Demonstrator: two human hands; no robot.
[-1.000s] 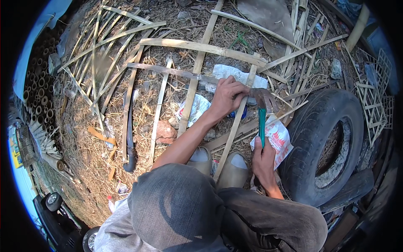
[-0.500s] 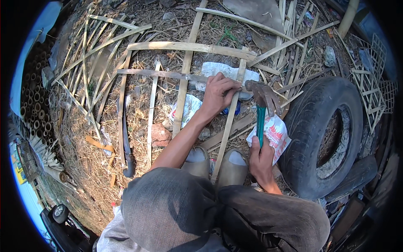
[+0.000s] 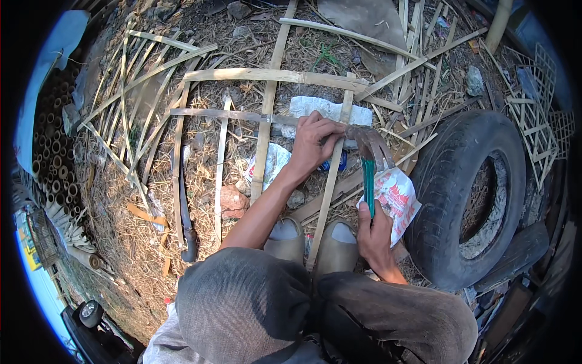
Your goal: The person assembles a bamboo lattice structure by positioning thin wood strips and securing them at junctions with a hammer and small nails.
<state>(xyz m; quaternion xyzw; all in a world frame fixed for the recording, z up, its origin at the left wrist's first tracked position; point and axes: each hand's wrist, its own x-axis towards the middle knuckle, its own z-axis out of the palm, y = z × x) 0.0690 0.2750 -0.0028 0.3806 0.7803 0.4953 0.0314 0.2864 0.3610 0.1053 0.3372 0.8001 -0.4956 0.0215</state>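
My right hand (image 3: 376, 233) is wrapped round the green handle of a claw hammer (image 3: 369, 176). The hammer's dark, worn head is right beside the fingertips of my left hand (image 3: 316, 142). Those fingers are pinched together over a crossing of split bamboo strips; what is between them is too small to make out. A horizontal bamboo strip (image 3: 227, 114) runs under my left hand. An upright strip (image 3: 333, 176) passes by its fingertips and down between my shoes. Behind the hand a whitish block (image 3: 330, 108) lies under the strips.
An old tire (image 3: 433, 200) stands at my right, beside a red-and-white plastic wrapper (image 3: 397, 197). At left lie a long-bladed knife (image 3: 185, 212) and a reddish stone (image 3: 234, 201). Loose bamboo strips (image 3: 148, 76) and a long crosswise strip (image 3: 276, 75) cover the dry-grass ground.
The hammer head has swung slightly left and down, closer to my left fingertips. My left hand keeps its place on the strips; the view has shifted a little.
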